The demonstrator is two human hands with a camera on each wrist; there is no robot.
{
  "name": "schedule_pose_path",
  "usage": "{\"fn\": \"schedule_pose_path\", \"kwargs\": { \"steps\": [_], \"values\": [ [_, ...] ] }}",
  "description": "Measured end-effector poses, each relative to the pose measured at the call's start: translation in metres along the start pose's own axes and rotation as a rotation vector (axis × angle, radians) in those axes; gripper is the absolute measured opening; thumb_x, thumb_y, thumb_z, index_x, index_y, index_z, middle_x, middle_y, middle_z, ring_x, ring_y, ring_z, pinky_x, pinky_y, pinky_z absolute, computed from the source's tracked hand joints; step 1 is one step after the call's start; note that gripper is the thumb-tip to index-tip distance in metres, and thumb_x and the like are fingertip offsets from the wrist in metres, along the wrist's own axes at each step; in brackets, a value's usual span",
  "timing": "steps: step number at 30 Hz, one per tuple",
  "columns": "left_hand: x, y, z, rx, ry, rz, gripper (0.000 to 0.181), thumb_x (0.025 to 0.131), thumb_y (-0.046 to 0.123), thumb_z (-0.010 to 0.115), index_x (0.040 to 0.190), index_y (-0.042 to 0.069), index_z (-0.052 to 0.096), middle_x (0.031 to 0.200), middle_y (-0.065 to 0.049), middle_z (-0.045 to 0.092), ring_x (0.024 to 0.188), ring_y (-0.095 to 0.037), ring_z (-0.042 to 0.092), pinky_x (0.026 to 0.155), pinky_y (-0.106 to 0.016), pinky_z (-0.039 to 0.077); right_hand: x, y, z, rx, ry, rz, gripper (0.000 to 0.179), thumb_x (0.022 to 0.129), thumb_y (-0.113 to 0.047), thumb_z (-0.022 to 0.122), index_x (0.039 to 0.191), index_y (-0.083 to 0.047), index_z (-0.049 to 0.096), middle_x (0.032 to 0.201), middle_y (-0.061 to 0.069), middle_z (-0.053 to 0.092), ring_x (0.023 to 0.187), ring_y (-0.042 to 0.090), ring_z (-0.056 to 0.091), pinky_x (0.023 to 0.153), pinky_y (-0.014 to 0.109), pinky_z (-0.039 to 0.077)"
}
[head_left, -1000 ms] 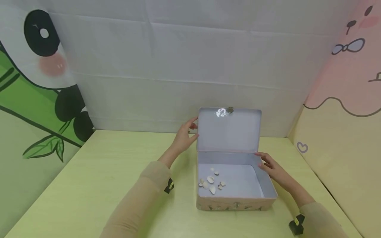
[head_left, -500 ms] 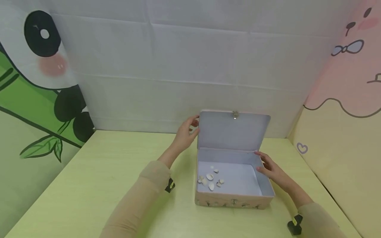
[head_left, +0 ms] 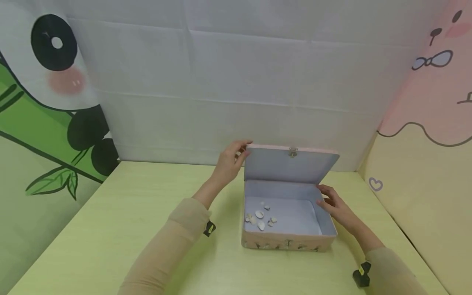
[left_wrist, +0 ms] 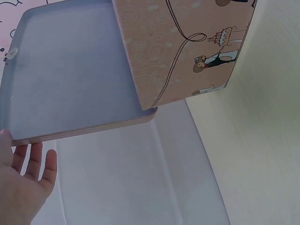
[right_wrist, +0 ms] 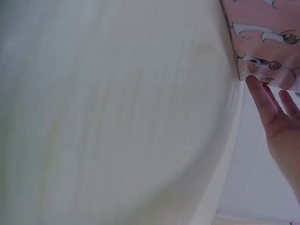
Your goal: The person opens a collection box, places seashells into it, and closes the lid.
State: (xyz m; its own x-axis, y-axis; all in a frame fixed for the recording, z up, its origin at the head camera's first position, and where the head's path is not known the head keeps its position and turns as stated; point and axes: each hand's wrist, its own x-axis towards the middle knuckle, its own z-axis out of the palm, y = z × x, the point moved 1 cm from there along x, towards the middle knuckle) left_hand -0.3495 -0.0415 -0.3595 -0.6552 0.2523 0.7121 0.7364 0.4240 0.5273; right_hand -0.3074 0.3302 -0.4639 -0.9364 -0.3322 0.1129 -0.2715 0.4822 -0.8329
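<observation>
A pink patterned box [head_left: 287, 245] stands on the table with its hinged lid [head_left: 291, 166] tilted forward over it, half lowered. Several small white shells [head_left: 261, 219] lie in the left part of its pale interior. My left hand [head_left: 230, 164] holds the lid's upper left corner, fingers over the edge. In the left wrist view the lid [left_wrist: 70, 79] hangs above the left hand [left_wrist: 23, 187], beside the box wall [left_wrist: 187, 47]. My right hand [head_left: 333, 205] rests with straight fingers against the box's right wall. The right wrist view shows the right hand [right_wrist: 276, 117] touching the box [right_wrist: 267, 33].
The yellow-green table [head_left: 110, 213] is walled by a white cloth backdrop [head_left: 236, 82], a panda panel [head_left: 44, 102] at the left and a pink and yellow panel [head_left: 424, 143] at the right.
The lid has swung forward and down from nearly upright to half lowered, with my left hand following its corner. My right hand stays at the box's right wall.
</observation>
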Motion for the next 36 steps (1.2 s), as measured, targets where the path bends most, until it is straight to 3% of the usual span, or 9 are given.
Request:
{"fn": "schedule_pose_path", "kwargs": {
  "steps": [5, 8, 12, 17, 20, 24, 29, 36],
  "values": [
    [-0.001, 0.004, -0.005, 0.027, 0.003, 0.039, 0.024, 0.095, 0.014, 0.056, 0.117, 0.006, 0.06, 0.102, -0.006, 0.063, 0.088, -0.017, 0.059, 0.067, -0.025, 0.051, 0.001, -0.01, -0.002, 0.009, 0.059, -0.041, 0.058, 0.097, -0.019, 0.053, 0.143, -0.006, 0.02, 0.146, 0.029, 0.027, 0.125, 0.048, 0.04, 0.088, 0.042, 0.049],
    [-0.004, 0.006, -0.008, 0.045, -0.008, 0.059, 0.022, 0.094, 0.013, 0.057, 0.115, 0.006, 0.061, 0.1, -0.007, 0.064, 0.086, -0.016, 0.06, 0.066, -0.024, 0.052, 0.0, -0.02, -0.008, 0.082, 0.073, -0.067, 0.057, 0.098, -0.016, 0.051, 0.142, -0.002, 0.017, 0.145, 0.029, 0.027, 0.124, 0.025, 0.048, 0.084, 0.033, 0.052],
    [-0.008, 0.007, -0.011, 0.066, -0.029, 0.096, 0.02, 0.093, 0.012, 0.058, 0.112, 0.006, 0.062, 0.1, -0.006, 0.064, 0.085, -0.015, 0.062, 0.066, -0.023, 0.052, 0.0, -0.035, -0.02, 0.233, 0.097, -0.168, 0.049, 0.098, -0.008, 0.047, 0.139, 0.0, 0.02, 0.139, 0.021, 0.032, 0.114, 0.0, 0.051, 0.084, 0.024, 0.053],
    [-0.013, 0.01, -0.016, 0.094, -0.052, 0.157, 0.019, 0.091, 0.01, 0.061, 0.109, 0.005, 0.063, 0.099, -0.006, 0.065, 0.086, -0.015, 0.062, 0.068, -0.022, 0.053, -0.003, -0.061, -0.032, 0.288, 0.145, -0.297, 0.042, 0.096, 0.001, 0.047, 0.134, -0.012, 0.032, 0.128, -0.002, 0.041, 0.114, 0.001, 0.051, 0.085, 0.02, 0.052],
    [-0.016, 0.011, -0.019, 0.114, -0.058, 0.198, 0.02, 0.09, 0.008, 0.063, 0.109, 0.005, 0.062, 0.098, -0.006, 0.065, 0.087, -0.015, 0.062, 0.069, -0.025, 0.054, -0.005, -0.078, -0.035, 0.22, 0.2, -0.327, 0.045, 0.095, 0.002, 0.05, 0.136, -0.012, 0.036, 0.127, -0.006, 0.045, 0.116, 0.001, 0.048, 0.087, 0.014, 0.048],
    [-0.023, 0.016, -0.023, 0.129, -0.07, 0.246, 0.021, 0.088, 0.008, 0.065, 0.108, 0.005, 0.063, 0.097, -0.006, 0.064, 0.088, -0.015, 0.063, 0.071, -0.028, 0.054, -0.014, -0.098, -0.033, 0.145, 0.257, -0.379, 0.046, 0.094, 0.005, 0.049, 0.138, -0.003, 0.038, 0.131, -0.006, 0.05, 0.12, 0.002, 0.046, 0.091, 0.009, 0.04],
    [-0.035, 0.022, -0.029, 0.125, -0.087, 0.274, 0.022, 0.086, 0.006, 0.066, 0.108, 0.006, 0.063, 0.096, -0.006, 0.064, 0.088, -0.016, 0.062, 0.075, -0.027, 0.054, -0.025, -0.116, -0.024, 0.069, 0.272, -0.47, 0.038, 0.091, 0.011, 0.049, 0.129, 0.01, 0.044, 0.129, -0.002, 0.054, 0.122, 0.004, 0.047, 0.095, 0.01, 0.04],
    [-0.054, 0.029, -0.041, 0.127, -0.112, 0.284, 0.022, 0.087, 0.007, 0.066, 0.109, 0.009, 0.063, 0.099, -0.003, 0.062, 0.091, -0.016, 0.061, 0.078, -0.029, 0.052, -0.046, -0.126, -0.005, -0.082, 0.352, -0.447, 0.026, 0.091, 0.01, 0.051, 0.117, 0.008, 0.053, 0.114, -0.011, 0.056, 0.107, -0.001, 0.053, 0.092, 0.008, 0.042]
  ]
}}
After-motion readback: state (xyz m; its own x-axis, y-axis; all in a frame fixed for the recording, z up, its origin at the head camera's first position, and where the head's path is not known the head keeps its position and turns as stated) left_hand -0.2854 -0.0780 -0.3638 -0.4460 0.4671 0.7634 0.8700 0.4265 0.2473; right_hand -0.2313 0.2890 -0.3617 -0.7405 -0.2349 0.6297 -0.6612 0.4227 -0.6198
